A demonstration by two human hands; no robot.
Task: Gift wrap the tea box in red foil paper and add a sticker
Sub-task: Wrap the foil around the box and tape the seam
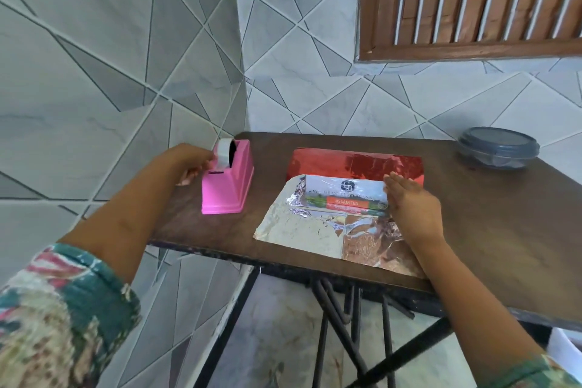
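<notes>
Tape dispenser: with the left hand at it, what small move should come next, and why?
Probably pull a short strip off the tape roll with the left hand: its fingers are at the pink dispenser, while the right hand lies flat against the tea box on the open foil paper.

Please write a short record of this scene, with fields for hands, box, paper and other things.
left hand: at the tape roll on the pink dispenser; grip unclear
right hand: fingers straight, against the tea box's right end
tea box: lies on the foil paper, unwrapped
foil paper: silver side up, far part red
other: grey lidded container, far right on table
</notes>
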